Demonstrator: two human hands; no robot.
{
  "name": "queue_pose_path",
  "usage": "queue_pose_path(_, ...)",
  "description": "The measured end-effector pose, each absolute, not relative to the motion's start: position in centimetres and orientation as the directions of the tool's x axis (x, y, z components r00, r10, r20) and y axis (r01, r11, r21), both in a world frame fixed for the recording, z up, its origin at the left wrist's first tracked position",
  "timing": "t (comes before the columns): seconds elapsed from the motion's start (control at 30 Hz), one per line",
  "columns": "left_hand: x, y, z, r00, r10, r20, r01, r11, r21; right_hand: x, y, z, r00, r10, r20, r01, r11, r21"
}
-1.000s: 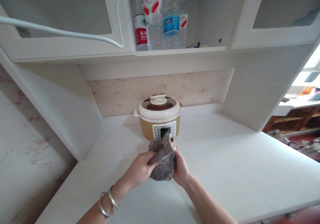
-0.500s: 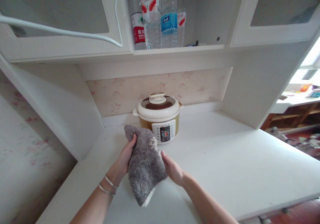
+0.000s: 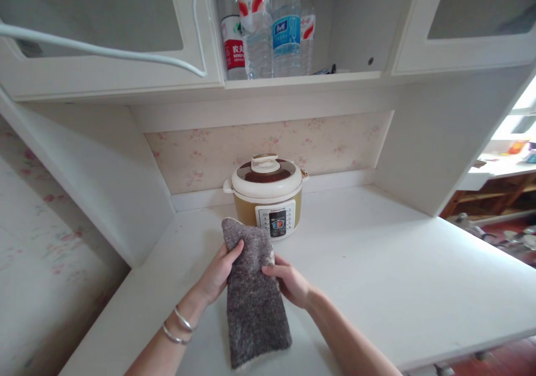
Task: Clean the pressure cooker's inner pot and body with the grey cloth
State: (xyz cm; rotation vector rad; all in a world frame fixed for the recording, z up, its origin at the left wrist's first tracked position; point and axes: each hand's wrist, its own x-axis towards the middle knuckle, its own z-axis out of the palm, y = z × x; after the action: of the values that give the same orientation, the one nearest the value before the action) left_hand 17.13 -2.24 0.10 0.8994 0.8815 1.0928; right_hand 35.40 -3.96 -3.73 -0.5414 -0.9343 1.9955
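A grey, fuzzy cloth (image 3: 257,309) with pale edges hangs upright between my hands, in front of an electric pressure cooker (image 3: 267,197). My left hand (image 3: 220,270) grips its left edge near the top, thumb on the front face and fingers behind. On the opposite edge, my right hand (image 3: 291,278) pinches the cloth with the thumb in front; the other fingers are partly hidden behind it. The cooker has a cream lid and a control panel, and the cloth's top overlaps its lower left front.
The cooker stands on a white counter (image 3: 377,270) against a flowered wall. Above is a cabinet shelf (image 3: 301,80) with several plastic bottles (image 3: 257,35). A white cable (image 3: 104,52) crosses the upper left. Side panels close off the counter's back part.
The cloth has straightened from a slanted, twisted shape into a longer upright strip. My right thumb has moved onto its front face, and my left hand has shifted slightly right.
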Motion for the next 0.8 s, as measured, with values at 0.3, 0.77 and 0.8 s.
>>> queue_pose_path(0.3,17.6,-4.7,-1.4,0.571,0.685,-0.453,-0.366,0.706,0.606,35.8,-4.0,-3.5,-0.542,0.84,0.01,-0.625,-0.395,-0.673)
queue_pose_path(0.77,13.8,1.5,8.4,-0.208,0.978,-0.023,-0.169,-0.013,0.985,42.1,-2.0,-3.1,-0.452,0.892,0.002,-0.427,-0.214,-0.878)
queue_pose_path(0.8,13.3,3.2,10.0,-0.264,0.957,0.116,-0.082,-0.142,0.986,42.4,-2.0,-3.8,-0.433,0.901,-0.022,-0.423,-0.224,-0.878)
